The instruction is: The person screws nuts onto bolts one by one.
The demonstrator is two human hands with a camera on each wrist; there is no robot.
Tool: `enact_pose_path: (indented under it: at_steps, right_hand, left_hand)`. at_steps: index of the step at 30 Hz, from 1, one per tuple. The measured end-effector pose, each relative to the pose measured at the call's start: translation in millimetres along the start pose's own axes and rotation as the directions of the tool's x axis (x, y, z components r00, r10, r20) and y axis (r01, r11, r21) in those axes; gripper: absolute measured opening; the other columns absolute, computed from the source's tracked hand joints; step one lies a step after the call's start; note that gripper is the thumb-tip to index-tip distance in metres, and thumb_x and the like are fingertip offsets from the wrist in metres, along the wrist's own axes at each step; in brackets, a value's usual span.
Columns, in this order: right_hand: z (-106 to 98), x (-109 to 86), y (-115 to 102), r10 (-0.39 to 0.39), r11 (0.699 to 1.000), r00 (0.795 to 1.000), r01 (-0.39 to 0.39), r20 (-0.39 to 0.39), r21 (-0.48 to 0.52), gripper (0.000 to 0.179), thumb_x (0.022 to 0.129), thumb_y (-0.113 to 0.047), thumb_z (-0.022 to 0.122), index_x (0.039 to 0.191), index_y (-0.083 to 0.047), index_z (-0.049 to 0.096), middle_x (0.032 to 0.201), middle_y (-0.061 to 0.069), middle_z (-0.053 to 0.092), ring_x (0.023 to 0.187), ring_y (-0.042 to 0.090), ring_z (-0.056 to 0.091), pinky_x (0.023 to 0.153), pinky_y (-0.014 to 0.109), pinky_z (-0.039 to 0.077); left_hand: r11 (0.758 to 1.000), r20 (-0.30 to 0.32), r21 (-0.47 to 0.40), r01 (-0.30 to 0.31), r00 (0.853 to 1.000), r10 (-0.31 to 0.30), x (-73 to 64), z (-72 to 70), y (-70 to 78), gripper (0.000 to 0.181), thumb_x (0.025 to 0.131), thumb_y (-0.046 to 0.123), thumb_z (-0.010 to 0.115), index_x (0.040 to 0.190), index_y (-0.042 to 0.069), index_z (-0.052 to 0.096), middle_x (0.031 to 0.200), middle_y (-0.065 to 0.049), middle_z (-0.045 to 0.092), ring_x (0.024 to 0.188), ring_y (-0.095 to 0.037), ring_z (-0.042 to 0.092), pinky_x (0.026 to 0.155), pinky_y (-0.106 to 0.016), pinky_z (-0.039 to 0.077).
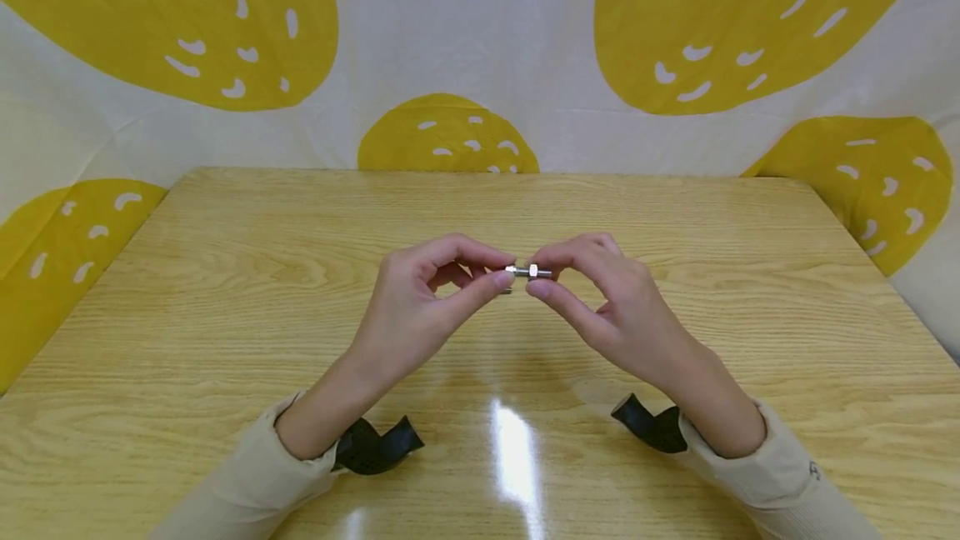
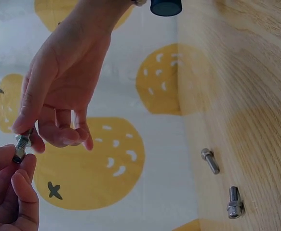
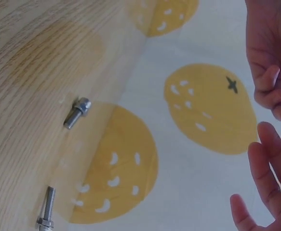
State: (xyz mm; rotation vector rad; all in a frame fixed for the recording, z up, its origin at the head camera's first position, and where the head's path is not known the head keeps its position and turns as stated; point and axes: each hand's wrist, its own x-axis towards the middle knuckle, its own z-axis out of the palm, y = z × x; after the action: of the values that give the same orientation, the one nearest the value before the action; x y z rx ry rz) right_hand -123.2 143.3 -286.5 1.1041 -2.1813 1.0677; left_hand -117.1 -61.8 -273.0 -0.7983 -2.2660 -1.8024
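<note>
Between the two hands, a small silver bolt [image 1: 521,272] lies roughly level above the table, with a hex nut [image 1: 533,271] on its threaded shank. My left hand [image 1: 420,290] pinches the bolt's head end between thumb and index finger. At the nut, the thumb and index finger of my right hand [image 1: 607,290] pinch from the other side, and the shank's tip sticks out past it. The left wrist view shows the same bolt [image 2: 22,142] between both sets of fingertips. In the right wrist view it is mostly cut off at the edge.
Two more bolts, one [image 2: 210,161] and another [image 2: 234,203], each with a nut near its head, lie on the wood-grain table [image 1: 225,273]. The hands mostly hide them in the head view. A white cloth with yellow fruit shapes [image 1: 465,40] hangs behind the table.
</note>
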Motion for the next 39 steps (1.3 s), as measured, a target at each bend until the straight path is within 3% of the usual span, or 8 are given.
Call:
enact_pose_path:
  at_steps: [6,11,14,18,26,39]
  right_hand:
    - [-1.0,-1.2,1.7,0.045,0.999,0.998,-0.044,0.037,-0.021,0.033,0.097,-0.035,0.047,0.09,-0.009,0.066,0.083,-0.004,0.066,0.091,0.015,0.054,0.081,0.029,0.041]
    - [-2.1,-2.5,-0.1,0.083,0.997,0.996,-0.082,0.043,-0.008,0.034,0.094,-0.037,0.051,0.105,-0.007,0.063,0.091,-0.002,0.066,0.093,0.014,0.053,0.077,0.027,0.041]
    - [-2.0,-1.7,-1.3,0.048,0.999,0.999,-0.048,0.023,0.018,0.039,0.092,-0.038,0.054,0.111,-0.004,0.059,0.093,0.0,0.066,0.091,0.014,0.053,0.075,0.024,0.041]
    - [-1.1,0.5,-1.7,-0.027,0.999,1.0,0.028,-0.002,0.034,0.039,0.093,-0.036,0.052,0.108,-0.001,0.059,0.094,0.003,0.064,0.088,0.015,0.054,0.079,0.02,0.042]
    - [-0.3,1.0,-1.0,-0.04,0.999,0.999,0.04,-0.005,0.03,0.037,0.094,-0.035,0.05,0.105,-0.002,0.061,0.095,0.004,0.065,0.087,0.014,0.054,0.077,0.017,0.044]
    - [-1.1,-1.9,0.4,0.053,0.998,0.998,-0.052,0.045,-0.018,0.032,0.096,-0.036,0.048,0.095,-0.009,0.066,0.085,-0.004,0.067,0.092,0.015,0.055,0.077,0.027,0.044]
  left_hand:
    - [1.0,0.006,-0.008,0.008,1.0,-0.008,0.4,1.2,-0.2,0.011,0.084,0.008,0.069,0.094,0.006,0.07,0.086,-0.003,0.07,0.066,-0.012,0.061,0.052,-0.025,0.045]
    - [1.0,0.001,0.005,0.015,1.0,-0.015,0.2,1.1,-0.5,0.011,0.084,0.008,0.069,0.094,0.006,0.07,0.087,-0.002,0.07,0.066,-0.012,0.061,0.052,-0.025,0.045]
    - [1.0,-0.001,0.011,0.011,1.0,-0.011,0.1,1.0,-0.5,0.011,0.084,0.008,0.069,0.094,0.006,0.07,0.087,-0.002,0.07,0.066,-0.011,0.061,0.052,-0.025,0.045]
    - [1.0,-0.001,0.009,0.009,1.0,-0.009,0.2,1.0,-0.5,0.011,0.084,0.009,0.069,0.094,0.007,0.07,0.087,-0.002,0.071,0.065,-0.012,0.061,0.052,-0.026,0.045]
    - [1.0,0.001,0.004,0.011,1.0,-0.011,0.2,0.6,-0.7,0.011,0.084,0.008,0.069,0.095,0.006,0.07,0.087,-0.002,0.07,0.066,-0.012,0.061,0.053,-0.026,0.046]
    - [1.0,0.0,-0.006,0.007,1.0,-0.007,-0.2,0.7,-0.2,0.012,0.083,0.008,0.069,0.095,0.006,0.07,0.086,-0.002,0.07,0.065,-0.012,0.061,0.051,-0.025,0.044]
